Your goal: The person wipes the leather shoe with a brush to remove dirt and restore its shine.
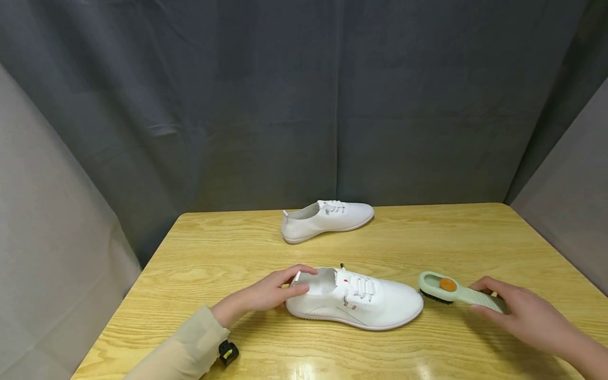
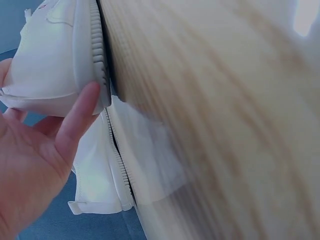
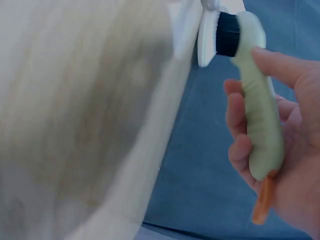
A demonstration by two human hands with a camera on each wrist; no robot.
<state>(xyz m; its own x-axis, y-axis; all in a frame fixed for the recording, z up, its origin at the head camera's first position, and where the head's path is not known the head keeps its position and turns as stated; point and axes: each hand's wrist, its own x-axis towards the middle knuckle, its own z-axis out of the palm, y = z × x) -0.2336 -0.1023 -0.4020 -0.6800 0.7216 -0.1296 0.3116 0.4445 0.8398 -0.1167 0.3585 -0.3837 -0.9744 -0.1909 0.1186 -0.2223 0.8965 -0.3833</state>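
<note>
1. While two white shoes stand on the one wooden table (image 1: pixel 204 248), there is a single brush (image 1: pixel 484 300) and a pair of hands, one hand to each side.
2. The near shoe (image 1: pixel 387 303) stands sole-down in front of the person, toe to the right; the far shoe (image 1: pixel 351 217) is well apart behind it, near the back edge, its toe also to the right.
3. The left hand (image 1: pixel 273 289) grips the near shoe by its heel — thumb and forefinger spread apart across the opening, another finger against the sole's edge.
4. The right hand (image 1: pixel 532 314) is clamped on the brush's handle, several fingers curled round it.
5. The brush has one orange button (image 1: pixel 447 285), one orange strip (image 3: pixel 264 200) at the handle's end and dark bristles (image 3: pixel 227 34) just beside the near shoe's toe — whether they touch, one cannot tell.
6. One pale sleeve (image 1: pixel 185 343) covers the left forearm.
</note>
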